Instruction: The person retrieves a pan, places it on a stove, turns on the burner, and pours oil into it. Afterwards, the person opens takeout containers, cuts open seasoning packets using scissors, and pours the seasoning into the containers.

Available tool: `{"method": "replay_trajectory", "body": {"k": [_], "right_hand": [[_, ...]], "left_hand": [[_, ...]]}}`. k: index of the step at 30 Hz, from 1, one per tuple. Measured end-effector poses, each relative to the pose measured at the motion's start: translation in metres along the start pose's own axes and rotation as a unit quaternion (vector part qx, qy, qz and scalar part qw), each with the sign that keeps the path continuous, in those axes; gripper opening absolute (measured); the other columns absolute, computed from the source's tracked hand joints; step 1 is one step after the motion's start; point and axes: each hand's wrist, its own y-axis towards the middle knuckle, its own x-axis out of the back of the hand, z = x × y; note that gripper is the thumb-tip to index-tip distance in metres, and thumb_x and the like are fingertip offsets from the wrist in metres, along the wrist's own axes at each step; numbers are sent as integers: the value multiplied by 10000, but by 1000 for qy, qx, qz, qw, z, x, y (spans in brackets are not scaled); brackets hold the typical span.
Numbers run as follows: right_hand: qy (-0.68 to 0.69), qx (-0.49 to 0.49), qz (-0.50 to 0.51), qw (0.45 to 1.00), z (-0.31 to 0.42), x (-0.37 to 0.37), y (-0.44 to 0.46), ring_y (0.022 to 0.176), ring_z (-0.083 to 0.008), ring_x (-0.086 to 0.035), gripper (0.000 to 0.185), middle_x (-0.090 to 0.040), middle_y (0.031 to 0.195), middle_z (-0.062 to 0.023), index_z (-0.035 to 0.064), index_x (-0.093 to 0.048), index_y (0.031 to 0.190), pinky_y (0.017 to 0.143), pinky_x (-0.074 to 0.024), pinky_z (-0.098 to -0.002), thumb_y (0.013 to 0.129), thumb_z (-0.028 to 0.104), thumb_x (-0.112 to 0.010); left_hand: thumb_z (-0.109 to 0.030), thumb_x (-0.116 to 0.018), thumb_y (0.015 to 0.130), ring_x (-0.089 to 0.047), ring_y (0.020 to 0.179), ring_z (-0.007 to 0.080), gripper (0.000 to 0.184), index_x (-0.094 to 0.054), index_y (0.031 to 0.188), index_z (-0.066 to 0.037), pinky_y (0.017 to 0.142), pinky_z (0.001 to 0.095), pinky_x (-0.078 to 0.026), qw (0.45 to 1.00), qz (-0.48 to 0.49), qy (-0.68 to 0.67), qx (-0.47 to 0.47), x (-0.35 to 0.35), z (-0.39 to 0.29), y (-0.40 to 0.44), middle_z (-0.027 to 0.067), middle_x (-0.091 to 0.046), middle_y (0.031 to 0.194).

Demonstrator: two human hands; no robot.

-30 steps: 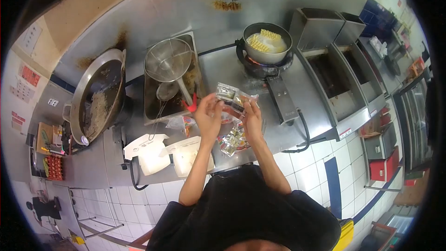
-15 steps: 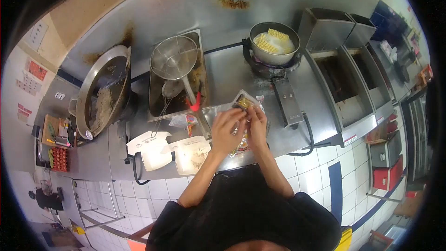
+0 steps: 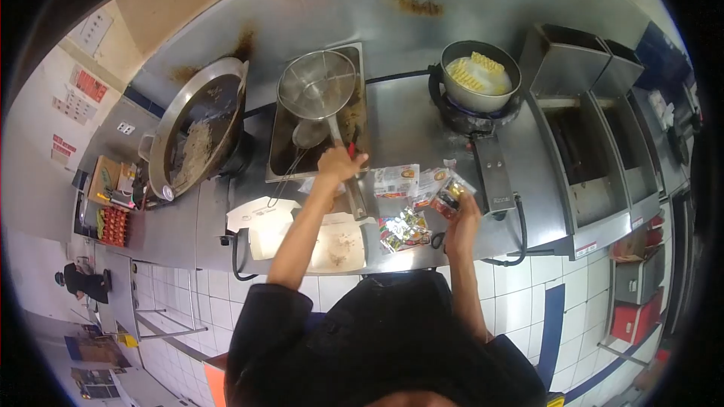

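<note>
My left hand (image 3: 341, 164) is at the handle of the large strainer (image 3: 317, 84), by its red part; its fingers are bent and what they hold is too small to make out. In my right hand (image 3: 461, 218) is a small seasoning packet (image 3: 455, 193), pinched above the counter's front. Just left of it lie a white and red wrapper (image 3: 396, 180) and a shiny, colourful packet (image 3: 404, 229). Noodle blocks (image 3: 480, 74) sit in whitish liquid in the pot (image 3: 511, 90) on the burner. A smaller strainer (image 3: 310, 134) rests in the metal tray (image 3: 277, 152).
A large wok (image 3: 161, 152) with pale food stands at the left. Two open takeaway boxes (image 3: 264, 232) (image 3: 348, 250) lie at the front edge. The gas stove unit (image 3: 494, 177) and fryer basins (image 3: 577, 158) are at the right. Another person (image 3: 84, 282) is far left.
My hands have moved apart. The left went left to the strainer's handle, while the right kept the packet. The view has shifted, so the counter's objects appear farther right.
</note>
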Motion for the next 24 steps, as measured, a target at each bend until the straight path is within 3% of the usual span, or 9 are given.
{"method": "replay_trajectory", "body": {"k": [3, 5, 8, 9, 12, 14, 16, 21, 24], "right_hand": [[20, -8, 0, 1000, -8, 6, -2, 822, -190, -678, 294, -664, 998, -105, -30, -585, 1129, 723, -587, -333, 1007, 215, -478], [15, -11, -4, 1000, -3, 13, -6, 821, -189, -675, 294, -662, 1001, -109, -33, -584, 1128, 723, -589, -332, 1007, 211, -473], [16, -13, -17, 1000, 0, 34, -9, 816, -193, -676, 294, -660, 995, -116, -39, -582, 1123, 717, -591, -330, 1005, 206, -469], [13, -16, -22, 1000, 3, 44, -11, 812, -198, -680, 294, -660, 986, -119, -41, -581, 1119, 710, -593, -330, 1004, 206, -470], [14, -18, -82, 996, 17, 61, -18, 785, -216, -693, 282, -664, 971, -130, -39, -580, 1110, 693, -598, -331, 1004, 191, -456], [-3, -23, -120, 993, 22, 71, -17, 757, -233, -701, 281, -669, 968, -138, -39, -581, 1103, 684, -602, -334, 1001, 187, -448], [-16, -27, -88, 996, 25, 73, -12, 828, -221, -689, 289, -658, 1002, -126, -41, -561, 1130, 737, -594, -358, 1000, 194, -455], [-44, -12, -93, 995, 22, 67, 5, 750, -246, -703, 306, -671, 962, -156, -42, -566, 1130, 682, -606, -334, 1001, 203, -436], [-31, -9, -89, 996, 35, 61, 5, 761, -256, -705, 322, -671, 971, -161, -51, -564, 1135, 673, -608, -338, 1003, 214, -438]], "left_hand": [[-473, -638, 824, -640, 1017, 429, 720, -510, 1231, 107, 897, 442, -520, 999, 35, 8, -32, -14, 30, 41, 269, -619, 1183], [-461, -587, 837, -664, 960, 419, 668, -551, 1180, 111, 815, 440, -541, 982, 170, -82, -25, 36, 30, 22, 298, -653, 1070], [-436, -597, 827, -697, 712, 348, 513, -672, 864, 70, 639, 453, -519, 987, 125, -27, -99, 62, 70, 19, 228, -668, 714], [-427, -590, 840, -682, 643, 345, 478, -670, 844, 45, 618, 446, -510, 987, 104, -96, -75, 87, 64, -14, 224, -655, 693], [-389, -558, 916, -674, 816, 406, 397, -654, 1027, -20, 690, 461, -503, 990, 113, -84, -4, 142, 61, -73, 265, -667, 883], [-385, -563, 924, -640, 924, 448, 409, -614, 1143, -43, 756, 487, -504, 990, 14, -105, -95, 123, 96, -70, 279, -663, 960], [-367, -580, 920, -641, 932, 449, 454, -543, 1246, -53, 774, 500, -507, 982, -169, -64, -60, 115, 87, -86, 276, -666, 968], [-317, -629, 873, -642, 950, 454, 509, -512, 1300, -66, 847, 509, -506, 990, -121, -34, -64, 64, 83, -77, 269, -671, 1011], [-335, -632, 870, -630, 973, 469, 561, -479, 1355, -99, 886, 512, -490, 981, -175, -63, -51, 79, 79, -70, 276, -656, 1071]]}}
